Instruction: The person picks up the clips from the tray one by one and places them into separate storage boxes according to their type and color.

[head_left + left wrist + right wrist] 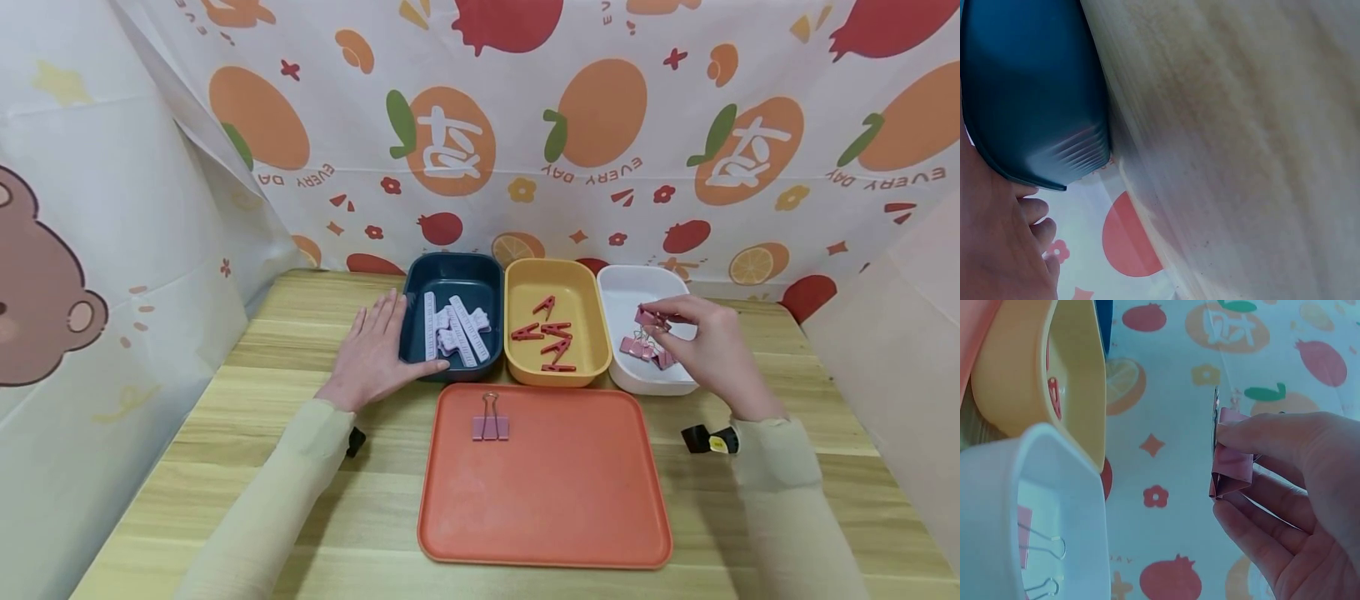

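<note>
My right hand (712, 342) pinches a pink binder clip (1235, 459) between thumb and fingers, over the white bin (633, 282). Several more pink binder clips (636, 347) lie inside that bin. My left hand (372, 346) rests against the left side of the dark blue bin (459, 275), fingers straight, with the thumb along its front rim. In the blue bin lie several pale lilac clips with ruler-like markings (469, 332). Another pink binder clip (491, 429) lies at the upper left of the orange-red tray (551, 504), its wire handles pointing away from me.
A yellow bin (585, 308) holding several small red clips (557, 330) stands between the blue and white bins. The tray lies in front of the bins on the wooden table (360, 517). Behind them hangs a fruit-patterned cloth (525, 108).
</note>
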A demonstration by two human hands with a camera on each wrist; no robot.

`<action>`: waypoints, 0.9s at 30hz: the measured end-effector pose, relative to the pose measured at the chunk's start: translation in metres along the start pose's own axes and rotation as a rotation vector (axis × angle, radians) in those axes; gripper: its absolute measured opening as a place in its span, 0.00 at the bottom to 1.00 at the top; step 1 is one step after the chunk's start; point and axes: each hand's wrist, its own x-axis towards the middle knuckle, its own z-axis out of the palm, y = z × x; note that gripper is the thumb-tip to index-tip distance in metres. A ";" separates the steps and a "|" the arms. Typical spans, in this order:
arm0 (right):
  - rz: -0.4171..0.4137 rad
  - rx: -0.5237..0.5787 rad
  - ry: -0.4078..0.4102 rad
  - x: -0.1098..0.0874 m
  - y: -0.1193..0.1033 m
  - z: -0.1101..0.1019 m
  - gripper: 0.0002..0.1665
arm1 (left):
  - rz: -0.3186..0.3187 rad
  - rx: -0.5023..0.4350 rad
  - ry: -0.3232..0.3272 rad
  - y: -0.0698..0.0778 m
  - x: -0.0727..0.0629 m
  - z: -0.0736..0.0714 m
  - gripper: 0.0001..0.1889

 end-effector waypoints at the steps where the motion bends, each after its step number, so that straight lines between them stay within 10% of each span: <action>1: 0.009 0.000 0.002 0.001 0.002 -0.001 0.16 | 0.001 -0.001 0.002 0.000 0.000 0.000 0.71; 27: 0.308 0.006 -0.186 0.031 0.054 0.005 0.22 | -0.003 0.010 -0.002 -0.001 0.001 0.001 0.72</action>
